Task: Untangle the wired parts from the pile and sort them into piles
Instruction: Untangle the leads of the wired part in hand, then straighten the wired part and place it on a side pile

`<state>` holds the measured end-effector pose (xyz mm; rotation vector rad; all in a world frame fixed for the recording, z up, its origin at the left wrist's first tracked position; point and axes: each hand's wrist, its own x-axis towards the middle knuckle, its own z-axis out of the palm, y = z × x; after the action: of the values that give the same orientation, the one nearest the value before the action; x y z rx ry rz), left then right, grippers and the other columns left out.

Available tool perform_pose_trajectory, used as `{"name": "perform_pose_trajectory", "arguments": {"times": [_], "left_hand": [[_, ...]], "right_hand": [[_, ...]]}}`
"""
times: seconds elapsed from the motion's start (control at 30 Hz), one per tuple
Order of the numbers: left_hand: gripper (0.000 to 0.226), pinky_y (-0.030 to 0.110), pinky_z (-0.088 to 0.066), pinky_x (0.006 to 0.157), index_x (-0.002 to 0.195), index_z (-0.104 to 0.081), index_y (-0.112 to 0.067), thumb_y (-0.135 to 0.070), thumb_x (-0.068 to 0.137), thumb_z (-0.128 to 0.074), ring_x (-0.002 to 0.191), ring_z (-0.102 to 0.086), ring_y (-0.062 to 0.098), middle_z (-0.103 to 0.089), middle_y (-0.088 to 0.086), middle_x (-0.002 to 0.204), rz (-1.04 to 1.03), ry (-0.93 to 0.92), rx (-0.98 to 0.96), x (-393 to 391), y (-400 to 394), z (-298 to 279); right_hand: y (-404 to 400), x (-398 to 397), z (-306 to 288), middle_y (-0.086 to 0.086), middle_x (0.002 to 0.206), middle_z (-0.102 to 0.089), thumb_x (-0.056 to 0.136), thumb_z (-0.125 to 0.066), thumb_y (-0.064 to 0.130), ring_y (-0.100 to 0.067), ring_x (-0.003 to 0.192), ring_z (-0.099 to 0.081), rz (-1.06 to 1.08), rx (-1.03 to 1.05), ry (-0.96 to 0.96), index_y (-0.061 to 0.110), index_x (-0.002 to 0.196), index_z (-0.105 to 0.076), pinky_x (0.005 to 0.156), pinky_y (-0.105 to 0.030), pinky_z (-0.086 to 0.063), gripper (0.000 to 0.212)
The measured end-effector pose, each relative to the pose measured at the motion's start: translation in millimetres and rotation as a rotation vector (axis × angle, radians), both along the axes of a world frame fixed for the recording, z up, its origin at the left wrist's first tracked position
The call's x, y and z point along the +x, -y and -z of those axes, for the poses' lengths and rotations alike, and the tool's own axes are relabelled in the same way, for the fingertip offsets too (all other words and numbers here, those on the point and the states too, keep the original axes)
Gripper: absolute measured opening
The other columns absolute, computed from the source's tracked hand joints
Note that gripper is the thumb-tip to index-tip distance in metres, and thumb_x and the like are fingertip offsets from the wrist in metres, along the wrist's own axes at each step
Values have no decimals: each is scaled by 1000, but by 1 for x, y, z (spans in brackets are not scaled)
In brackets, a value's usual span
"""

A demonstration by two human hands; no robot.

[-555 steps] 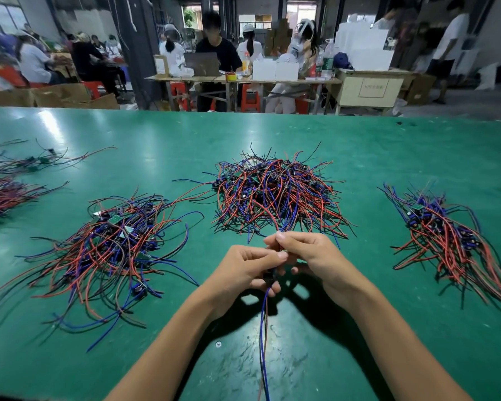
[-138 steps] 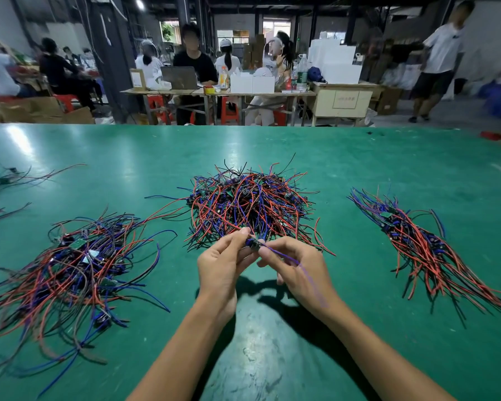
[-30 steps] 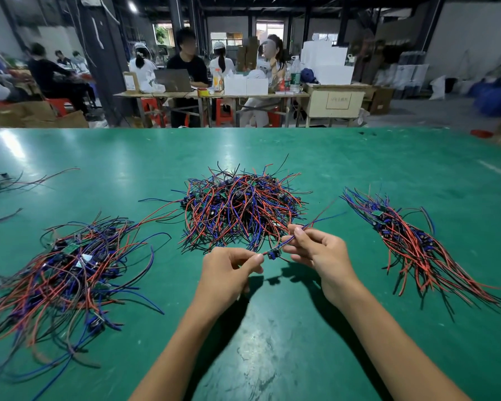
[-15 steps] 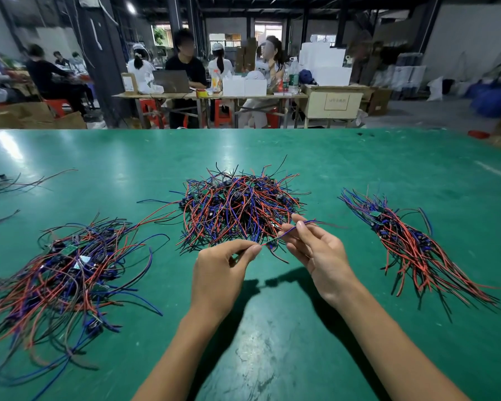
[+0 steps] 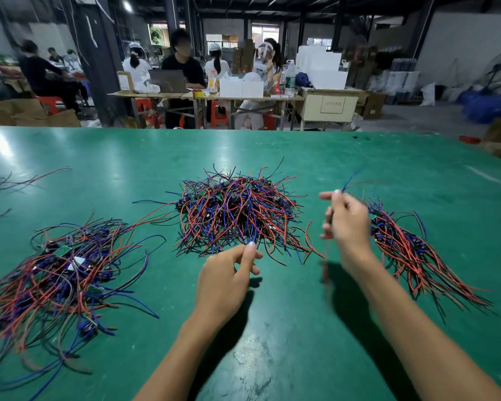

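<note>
A tangled pile (image 5: 237, 215) of red, blue and black wired parts lies mid-table. A looser sorted pile (image 5: 64, 270) spreads out at the left, and a combed pile (image 5: 411, 250) lies at the right. My right hand (image 5: 346, 224) is raised beside the right pile and pinches one wired part (image 5: 350, 180). Its blue wire sticks up past my fingers and a blurred red wire hangs below. My left hand (image 5: 229, 279) hovers at the near edge of the middle pile, fingers loosely curled, holding nothing.
The green table (image 5: 272, 342) reaches to a far edge. A few stray wires (image 5: 9, 180) lie at the far left. Beyond the table, people sit at desks with a laptop and white boxes (image 5: 240, 88).
My right hand has carried the wired part to the right, up beside the right pile. My left hand has let go of it and stays at the middle pile.
</note>
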<state>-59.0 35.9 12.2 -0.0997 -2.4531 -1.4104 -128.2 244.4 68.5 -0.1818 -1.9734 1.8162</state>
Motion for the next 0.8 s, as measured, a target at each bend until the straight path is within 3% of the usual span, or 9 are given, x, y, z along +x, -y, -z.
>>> {"name": "perform_pose_trajectory", "arguments": {"times": [0.03,0.1,0.17,0.27,0.3,0.4,0.5,0.67,0.8], "left_hand": [[36,22,-50,61,85,-74,-33,-51,101,-47,49,-60,-6,-70,-18,69,0,22,40,0,0,0],[34,22,-44,60,85,-75,-33,-48,102,-49,51,-58,-10,-70,-20,68,-36,19,-44,0,1,1],[34,22,-36,58,87,-75,-34,-49,101,-48,53,-53,-11,-69,-23,68,-77,12,-150,0,2,1],[35,23,-39,59,86,-76,-34,-51,101,-48,54,-51,-8,-70,-23,70,-81,31,-176,-1,3,1],[35,24,-40,60,85,-76,-34,-50,100,-48,55,-51,-8,-70,-22,70,-82,36,-183,0,3,1],[36,25,-44,62,83,-76,-34,-50,100,-49,57,-53,-5,-70,-22,72,-82,42,-190,0,3,0],[36,25,-49,66,83,-76,-34,-50,99,-49,61,-57,-2,-70,-22,72,-88,55,-187,1,4,-1],[35,29,-54,72,82,-76,-34,-49,99,-50,68,-64,6,-72,-22,74,-86,58,-191,2,4,-1],[35,26,-47,69,81,-75,-34,-49,99,-50,66,-60,6,-71,-22,73,-103,53,-206,2,3,0]], "right_hand": [[-18,-13,-9,0,64,-55,107,-43,31,-19,53,-51,80,220,12,16,101,-74,54,-30,-42,35],[-54,-37,-23,-14,82,-66,105,-43,31,-31,75,-61,223,650,124,14,106,-76,67,-36,-43,37],[-84,-56,-25,-26,110,-67,105,-43,30,-43,103,-63,306,895,312,7,110,-72,83,-40,-47,37],[-101,-57,-13,-22,135,-55,104,-46,39,-37,128,-48,349,1230,641,9,123,-63,98,-39,-40,39],[-97,-54,-9,-21,136,-52,101,-51,39,-36,129,-44,360,1315,624,9,125,-62,100,-39,-39,40],[-62,-42,9,-18,118,-64,96,-56,34,-35,113,-58,305,1261,325,10,114,-66,86,-39,-47,32],[-13,-22,27,-9,96,-70,91,-59,54,-30,95,-66,87,1164,387,18,92,-75,69,-31,-42,39],[7,-11,41,-10,98,-73,94,-64,37,-34,98,-68,109,1159,374,20,96,-78,76,-34,-51,22],[5,-3,40,-14,105,-69,99,-55,32,-38,99,-67,173,1224,369,12,101,-70,75,-36,-49,25]]}}
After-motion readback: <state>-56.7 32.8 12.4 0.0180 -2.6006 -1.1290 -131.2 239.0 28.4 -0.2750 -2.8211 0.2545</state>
